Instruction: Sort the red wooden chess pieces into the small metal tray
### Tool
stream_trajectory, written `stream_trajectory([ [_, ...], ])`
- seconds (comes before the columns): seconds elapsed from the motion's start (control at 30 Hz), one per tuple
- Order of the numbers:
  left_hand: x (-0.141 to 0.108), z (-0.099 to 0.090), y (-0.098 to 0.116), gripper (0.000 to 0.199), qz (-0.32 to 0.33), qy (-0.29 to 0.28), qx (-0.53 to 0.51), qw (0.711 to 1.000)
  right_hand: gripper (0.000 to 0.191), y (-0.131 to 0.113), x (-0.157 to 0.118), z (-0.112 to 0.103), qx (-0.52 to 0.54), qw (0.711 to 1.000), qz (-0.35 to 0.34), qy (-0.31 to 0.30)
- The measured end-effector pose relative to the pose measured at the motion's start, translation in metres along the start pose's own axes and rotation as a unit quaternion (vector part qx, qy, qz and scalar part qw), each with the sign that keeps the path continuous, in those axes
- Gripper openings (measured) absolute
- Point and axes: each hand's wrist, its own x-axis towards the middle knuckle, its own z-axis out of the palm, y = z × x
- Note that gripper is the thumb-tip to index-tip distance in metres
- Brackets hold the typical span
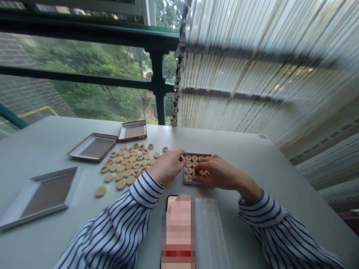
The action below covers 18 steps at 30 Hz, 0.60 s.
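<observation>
Rows of round wooden pieces with red characters [189, 170] lie in a small shallow box [192, 182]. At the box's left edge is my left hand [168, 164], its fingers curled near the rim; whether it pinches a piece is hidden. My right hand [217, 172] reaches over the box from the right, fingertips down on the pieces and covering several of them. Whether it grips one cannot be made out. Left of my left hand, many loose round pieces [129, 165] are spread on the white table [241, 149], some showing black or red characters, others blank side up.
Open shallow trays stand at the left: a large one [50, 192], a middle one [97, 147] and a small one [133, 130]. A phone [178, 231] and a pale translucent case [210, 231] lie in front. Behind are a window and a string curtain [238, 74].
</observation>
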Motion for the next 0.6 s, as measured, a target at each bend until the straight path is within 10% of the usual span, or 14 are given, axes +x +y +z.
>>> stream_trajectory([
  [0.6, -0.0008, -0.0002, -0.0001, 0.032, 0.01, 0.002, 0.004, 1.0, 0.016, 0.002, -0.0012, 0.0048, -0.008, 1.0, 0.005, -0.028],
])
